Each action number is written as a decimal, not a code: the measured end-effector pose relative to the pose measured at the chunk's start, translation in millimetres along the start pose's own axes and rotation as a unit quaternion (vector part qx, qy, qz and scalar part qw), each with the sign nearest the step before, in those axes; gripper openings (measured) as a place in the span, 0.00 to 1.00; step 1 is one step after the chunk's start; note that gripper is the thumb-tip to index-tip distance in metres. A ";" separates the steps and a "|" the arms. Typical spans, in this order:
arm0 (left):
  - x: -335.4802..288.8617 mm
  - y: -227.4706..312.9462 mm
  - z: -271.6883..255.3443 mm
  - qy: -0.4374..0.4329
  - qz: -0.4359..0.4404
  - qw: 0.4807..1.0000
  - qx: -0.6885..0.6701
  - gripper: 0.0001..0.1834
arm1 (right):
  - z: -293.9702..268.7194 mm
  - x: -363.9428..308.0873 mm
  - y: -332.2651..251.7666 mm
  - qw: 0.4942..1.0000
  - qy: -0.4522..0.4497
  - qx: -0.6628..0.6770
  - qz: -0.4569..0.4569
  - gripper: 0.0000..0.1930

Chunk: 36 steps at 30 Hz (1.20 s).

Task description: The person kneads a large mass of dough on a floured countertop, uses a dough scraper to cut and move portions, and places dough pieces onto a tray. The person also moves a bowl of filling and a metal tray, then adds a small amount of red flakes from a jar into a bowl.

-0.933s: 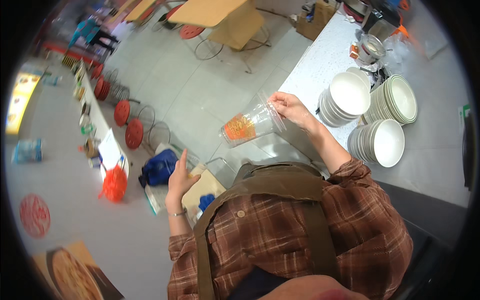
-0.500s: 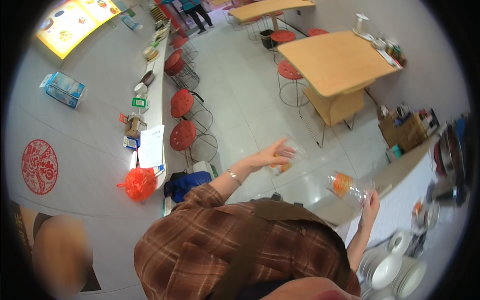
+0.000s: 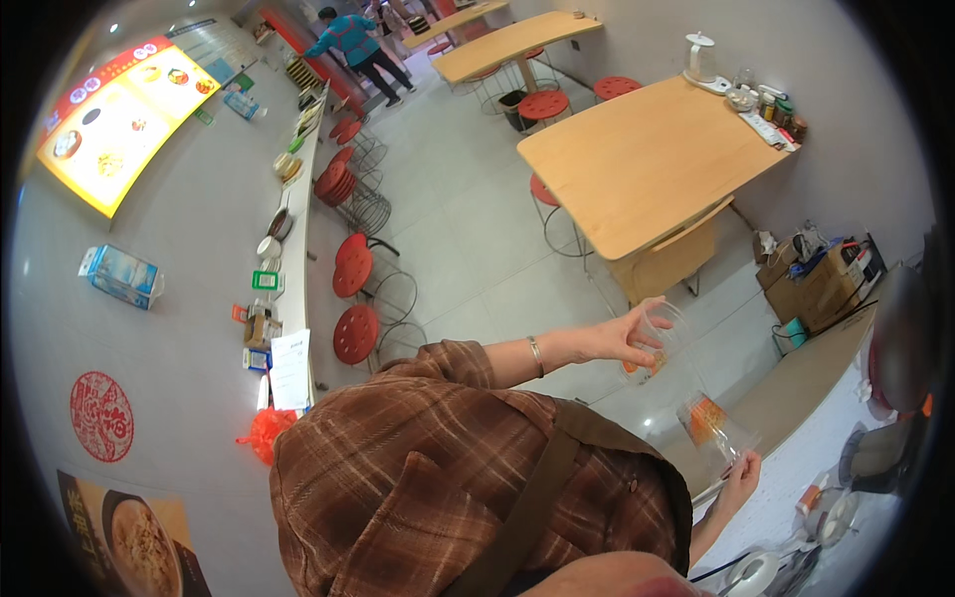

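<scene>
A wooden table [image 3: 637, 164] stands at one o'clock, with a white kettle [image 3: 700, 57] and small jars [image 3: 786, 114] along its far edge. At four o'clock, a white counter [image 3: 796, 488] bears a pot [image 3: 875, 453] and bowls [image 3: 756, 572].

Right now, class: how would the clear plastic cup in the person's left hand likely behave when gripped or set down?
The cup looks thin and see-through, so probably light and easily squashed. The left hand wraps it loosely, suggesting little weight. Nearly empty, it might tip easily.
</scene>
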<state>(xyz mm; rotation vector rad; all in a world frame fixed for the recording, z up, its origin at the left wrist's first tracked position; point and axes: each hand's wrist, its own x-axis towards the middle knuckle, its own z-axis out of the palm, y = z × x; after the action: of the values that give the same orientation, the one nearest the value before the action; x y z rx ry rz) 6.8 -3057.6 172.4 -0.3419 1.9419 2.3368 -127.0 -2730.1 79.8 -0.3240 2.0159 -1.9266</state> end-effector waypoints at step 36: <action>534.8 -141.3 271.9 -0.305 0.252 0.877 0.272 0.48 | -65.7 53.0 -15.4 0.827 0.526 -0.079 0.181 0.05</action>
<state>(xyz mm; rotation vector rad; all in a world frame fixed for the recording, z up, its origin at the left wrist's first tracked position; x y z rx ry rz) -515.6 -2806.1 -36.9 0.9234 2.3491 1.6310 -202.3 -2691.0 92.8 1.2854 2.5483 -1.8211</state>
